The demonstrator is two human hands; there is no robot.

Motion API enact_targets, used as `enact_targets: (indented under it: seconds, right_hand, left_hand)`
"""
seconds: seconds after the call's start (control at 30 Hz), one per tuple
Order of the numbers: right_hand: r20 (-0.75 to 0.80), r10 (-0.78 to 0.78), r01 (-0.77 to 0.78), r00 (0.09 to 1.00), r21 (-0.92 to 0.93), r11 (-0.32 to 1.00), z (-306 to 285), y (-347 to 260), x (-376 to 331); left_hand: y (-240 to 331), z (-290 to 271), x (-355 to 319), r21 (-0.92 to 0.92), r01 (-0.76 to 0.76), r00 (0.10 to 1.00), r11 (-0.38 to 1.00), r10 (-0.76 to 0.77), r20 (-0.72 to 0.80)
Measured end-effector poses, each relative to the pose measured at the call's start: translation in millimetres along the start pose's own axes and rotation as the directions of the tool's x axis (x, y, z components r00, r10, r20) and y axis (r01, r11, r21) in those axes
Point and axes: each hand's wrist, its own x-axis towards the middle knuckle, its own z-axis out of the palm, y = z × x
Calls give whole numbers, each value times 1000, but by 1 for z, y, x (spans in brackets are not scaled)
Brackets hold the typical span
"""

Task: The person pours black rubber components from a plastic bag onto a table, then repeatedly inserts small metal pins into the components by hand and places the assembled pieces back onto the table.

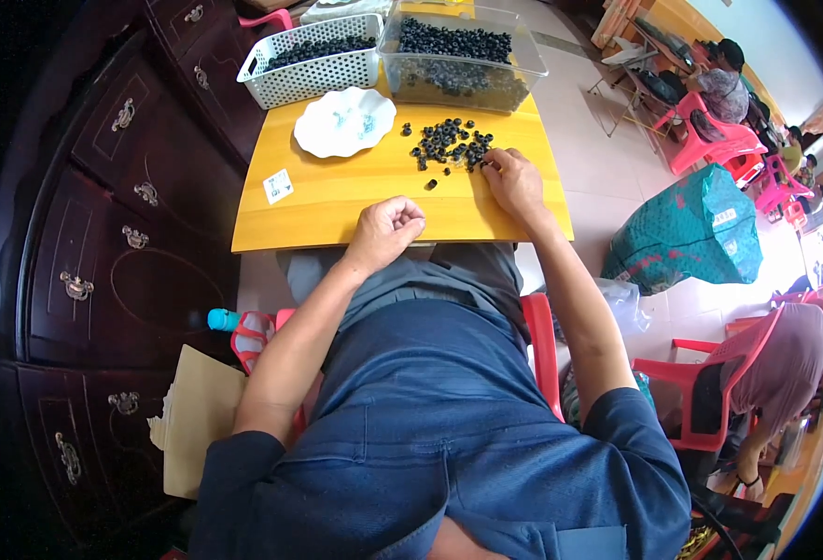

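Note:
A loose heap of small black ring-like parts [449, 142] lies on the yellow tabletop [327, 210]. At the heap's right edge, my right hand [516, 182] has its fingertips pinched together at one small black part. My left hand [388, 231] rests at the table's front edge, fingers curled in and thumb against them; whatever they hold is hidden. A single black part [431, 185] sits apart from the heap, between my hands. To the left of the heap is a white scalloped plate [332, 131] with a blue-green pattern.
Along the table's far side stand a white perforated basket [309, 82] and a clear plastic bin [458, 79], both holding many black parts. A small white printed card [278, 186] lies at left. Dark drawers [104, 205] flank the left; a green bag [687, 229] and seated people are at right.

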Motion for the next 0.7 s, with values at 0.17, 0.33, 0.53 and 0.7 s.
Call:
enact_targets:
  seconds: [0.17,0.33,0.53,0.7]
  right_hand:
    - [58,-31,36,998,-97,995,-7,-7,-4]
    - [66,-55,60,996,-70,996,-13,-7,-13]
    - [17,-100,101,995,-24,995,-16,-9,-19]
    - [10,-16,15,1000,41,999,-16,-11,-13]
  left_hand:
    - [-2,0,-1,-1,-8,1000,1000,8,-5]
    - [2,0,-1,27,-30,999,999,30,-12]
    - [0,1,0,-21,-11,1000,1000,10,-10]
    - [3,0,-2,0,-17,1000,1000,17,-13]
